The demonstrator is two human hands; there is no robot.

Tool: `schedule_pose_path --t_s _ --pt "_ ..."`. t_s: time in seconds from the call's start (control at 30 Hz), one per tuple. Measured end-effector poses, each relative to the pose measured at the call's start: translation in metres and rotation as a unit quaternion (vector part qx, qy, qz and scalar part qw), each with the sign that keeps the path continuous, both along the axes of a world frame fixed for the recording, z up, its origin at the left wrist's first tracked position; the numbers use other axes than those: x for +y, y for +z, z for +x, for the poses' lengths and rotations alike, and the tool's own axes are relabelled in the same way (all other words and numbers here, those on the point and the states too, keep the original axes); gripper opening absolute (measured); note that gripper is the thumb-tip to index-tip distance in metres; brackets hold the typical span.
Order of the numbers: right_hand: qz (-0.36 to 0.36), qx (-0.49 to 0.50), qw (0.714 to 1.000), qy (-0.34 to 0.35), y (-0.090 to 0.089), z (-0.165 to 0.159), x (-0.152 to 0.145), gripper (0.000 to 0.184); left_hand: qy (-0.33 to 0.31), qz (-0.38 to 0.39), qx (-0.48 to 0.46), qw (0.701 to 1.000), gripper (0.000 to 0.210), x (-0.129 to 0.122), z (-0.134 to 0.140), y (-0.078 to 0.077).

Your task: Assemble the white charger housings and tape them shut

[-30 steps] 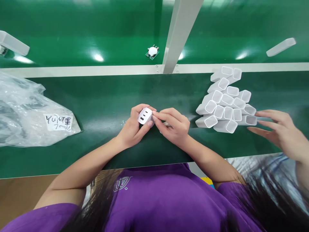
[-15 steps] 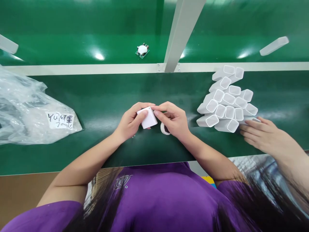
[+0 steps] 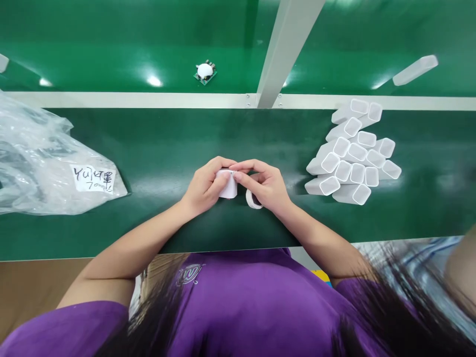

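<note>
In my left hand (image 3: 203, 188) is a small white box-shaped piece (image 3: 228, 187), gripped between the thumb and curled fingers. My right hand (image 3: 266, 184) is closed beside it, its thumb and index fingertip pressed together at the piece's upper right corner. Against the lower fingers of that hand rests a white ring-shaped piece (image 3: 253, 200) with a dark inside, partly covered by the hand. Whatever lies between the right fingertips is too small to make out. Both hands are just above the green bench.
Several white open-ended tubes (image 3: 342, 171) are stacked on the right. A clear plastic bag (image 3: 44, 163) with a handwritten label lies left. On the shelf behind are a small circuit board with a white dome (image 3: 205, 71) and a single tube (image 3: 415, 70). A person's arm (image 3: 461, 263) shows at right.
The white box-shaped piece has turned in my left hand. A co-worker's hand has withdrawn from the tube stack, and the tube it touched is gone. The whole view has shifted slightly.
</note>
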State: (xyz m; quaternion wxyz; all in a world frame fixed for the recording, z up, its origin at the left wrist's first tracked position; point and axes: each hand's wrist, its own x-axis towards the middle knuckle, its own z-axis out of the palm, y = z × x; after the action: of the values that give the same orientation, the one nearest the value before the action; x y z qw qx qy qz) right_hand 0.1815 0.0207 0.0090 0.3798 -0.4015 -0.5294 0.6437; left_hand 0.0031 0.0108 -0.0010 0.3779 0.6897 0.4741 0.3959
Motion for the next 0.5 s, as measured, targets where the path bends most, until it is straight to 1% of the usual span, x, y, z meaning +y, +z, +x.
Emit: schedule_pose_path --t_s 0.17,0.3,0.4,0.5 --pt "-0.006 0.015 1.000 -0.007 0.0021 -0.0013 0.0000 0.034 -0.003 0.008 0.013 1.000 0.040 0.0003 0.0007 -0.0006" --pt "-0.005 0.008 1.000 -0.003 0.0031 -0.0013 -0.0008 0.034 -0.002 -0.004 0.016 1.000 0.040 0.0002 0.0009 -0.0008" --pt "0.006 -0.004 1.000 -0.002 0.0027 -0.0007 -0.0024 0.034 0.000 -0.004 0.014 1.000 0.038 -0.0001 0.0013 -0.0023" --pt "0.029 -0.017 0.999 -0.006 0.0020 -0.0006 -0.0041 0.028 0.000 0.015 0.006 1.000 0.034 -0.0007 0.0020 -0.0049"
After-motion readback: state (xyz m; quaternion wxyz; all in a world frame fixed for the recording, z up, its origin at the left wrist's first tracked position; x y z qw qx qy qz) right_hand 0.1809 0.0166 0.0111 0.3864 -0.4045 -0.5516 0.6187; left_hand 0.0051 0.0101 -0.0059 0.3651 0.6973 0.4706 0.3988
